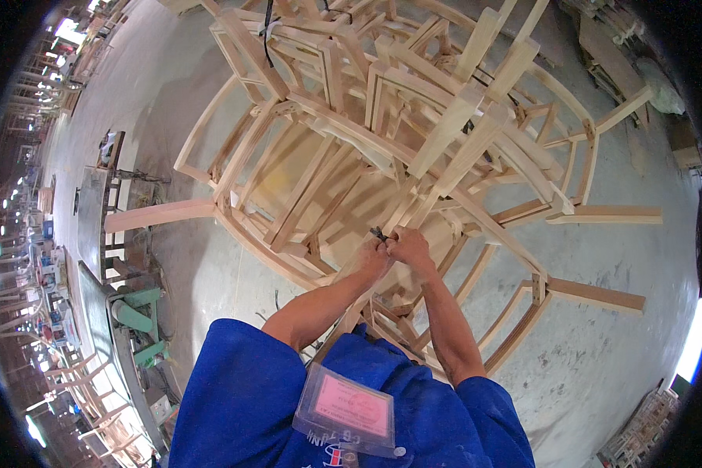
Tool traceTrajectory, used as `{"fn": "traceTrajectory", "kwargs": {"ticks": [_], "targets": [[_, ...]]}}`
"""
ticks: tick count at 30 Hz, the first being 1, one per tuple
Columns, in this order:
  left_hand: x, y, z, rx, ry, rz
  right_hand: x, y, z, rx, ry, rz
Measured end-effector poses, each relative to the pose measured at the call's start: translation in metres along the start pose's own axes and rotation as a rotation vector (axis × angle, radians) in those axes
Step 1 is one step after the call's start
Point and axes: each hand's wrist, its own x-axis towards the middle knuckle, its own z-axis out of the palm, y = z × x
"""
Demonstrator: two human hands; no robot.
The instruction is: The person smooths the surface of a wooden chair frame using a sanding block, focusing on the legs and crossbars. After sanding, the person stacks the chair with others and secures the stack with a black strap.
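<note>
A tall stack of unfinished pale wooden chair frames (382, 132) stands right in front of me on the concrete floor. Both my hands meet at the middle of the stack, pressed close together. My left hand (372, 253) and my right hand (410, 248) pinch a small dark object (379, 232) between their fingertips; what it is I cannot tell. Beneath the hands run curved wooden rails (476, 226) of the frames. My forearms rise from blue sleeves at the bottom edge.
A green machine (136, 320) and a long workbench (93, 226) stand at the left. More chair frames (78, 382) sit at the lower left, wood pallets (639, 429) at the lower right. Bare concrete floor (600, 343) lies to the right. A clear badge holder (347, 409) hangs on my chest.
</note>
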Motion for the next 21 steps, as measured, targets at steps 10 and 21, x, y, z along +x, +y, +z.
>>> {"fn": "traceTrajectory", "kwargs": {"ticks": [10, 21], "targets": [[0.011, -0.006, -0.001, -0.077, -0.055, -0.045, -0.015, 0.003, 0.028, 1.375, 0.003, 0.387], [0.004, 0.017, -0.007, 0.354, 0.029, 0.110, -0.009, 0.013, 0.015, 0.244, 0.226, 0.005]]}}
